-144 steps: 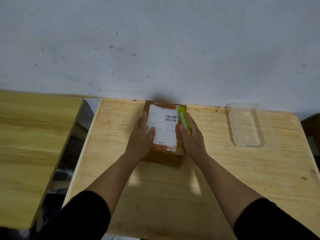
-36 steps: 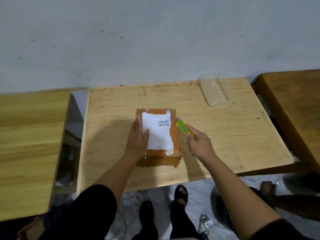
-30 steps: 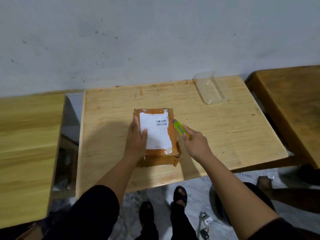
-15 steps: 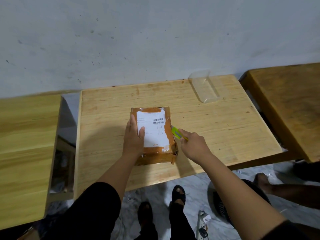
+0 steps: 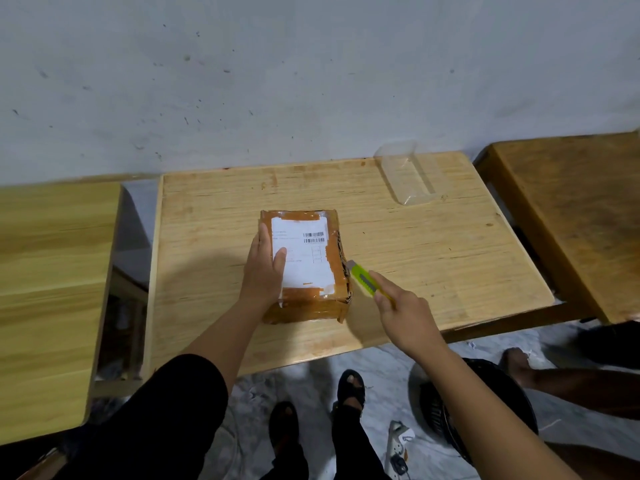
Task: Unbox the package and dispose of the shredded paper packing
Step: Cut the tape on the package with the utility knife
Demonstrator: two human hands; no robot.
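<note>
Lying mid-tabletop [image 5: 433, 258], the tape-wrapped cardboard package [image 5: 304, 271] has a glossy skin and white label, pinned under the flat, open left hand [image 5: 265, 271]. The right hand [image 5: 405, 313] grips a green utility knife [image 5: 363, 280] touching its torn right edge. A clear plastic tray [image 5: 408, 174] sits well apart near the wall.

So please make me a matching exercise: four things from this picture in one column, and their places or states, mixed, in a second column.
Things:
1. brown taped cardboard package
2. yellow-green utility knife
3. clear plastic tray
4. left hand

Places or states:
A. at the table's far right, near the wall
B. held in the right hand, tip at the package's right edge
C. lying flat on the package's top
D. on the light wooden table, still closed

Pairs: 1-D, 2-B, 3-A, 4-C
</note>
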